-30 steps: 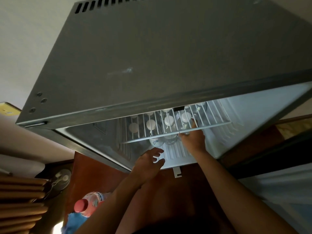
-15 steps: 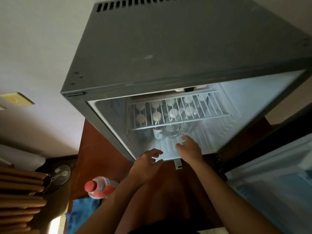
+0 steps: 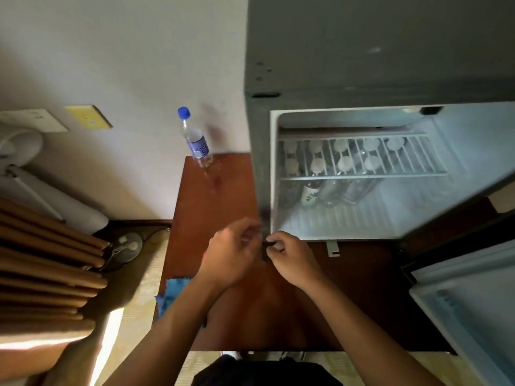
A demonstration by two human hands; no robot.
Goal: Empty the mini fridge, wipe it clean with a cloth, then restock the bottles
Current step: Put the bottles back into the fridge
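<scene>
Mini fridge [image 3: 390,65] open, bottles [image 3: 342,162] inside.
Before its lower left corner, left hand [image 3: 231,254] and right hand [image 3: 292,257] meet, fingers curled, pinching a small dark object [image 3: 267,250].

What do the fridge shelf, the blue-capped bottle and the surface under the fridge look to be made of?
Shelf: white coated wire, judging by its thin parallel bars. Blue-capped bottle: clear plastic, see-through with a printed label. Surface: reddish-brown wood or veneer with a glossy, faintly reflective finish.
</scene>
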